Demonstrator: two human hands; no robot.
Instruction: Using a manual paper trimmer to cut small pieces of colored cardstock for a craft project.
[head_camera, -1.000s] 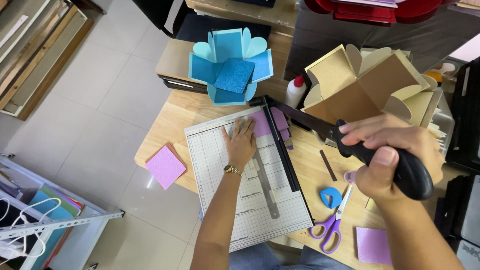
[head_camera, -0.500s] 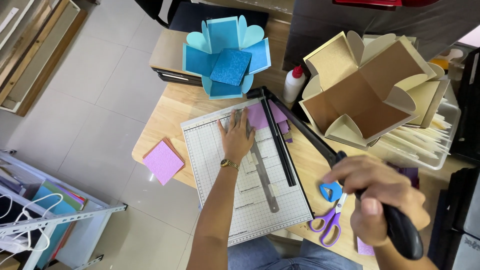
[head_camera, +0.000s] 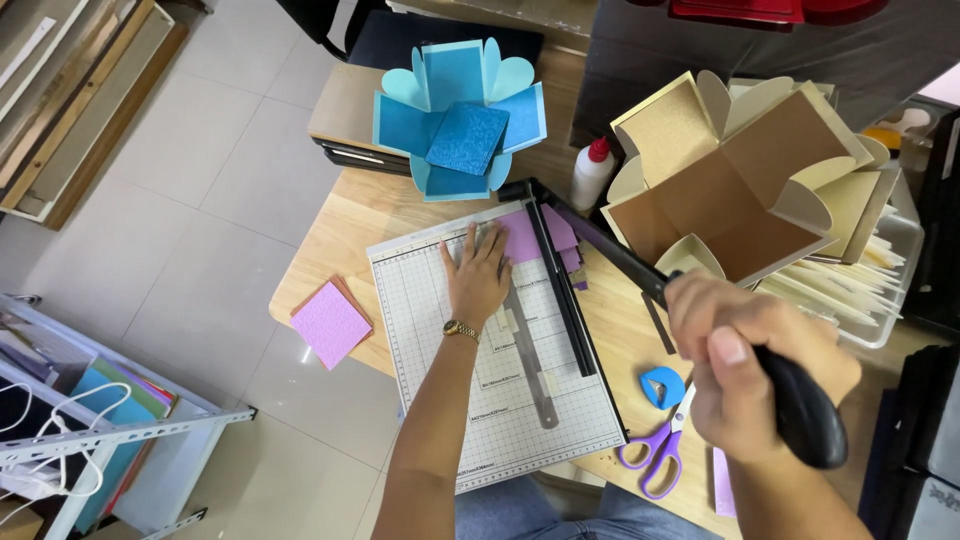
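Observation:
A grey gridded paper cutter lies on the wooden table. My left hand, a watch on its wrist, presses flat on a purple paper near the cutter's top edge. My right hand grips the black handle of the cutter's blade arm, which is raised at an angle to the right of the board. More purple pieces stick out past the cutting edge.
A blue unfolded paper box sits at the table's far side, a large tan one at the right. A glue bottle, purple scissors, a blue tape dispenser and a purple square stack are around the cutter.
My right hand with the handle has come back up and toward the cutter since half a second ago. My left hand stays pressed on the purple paper.

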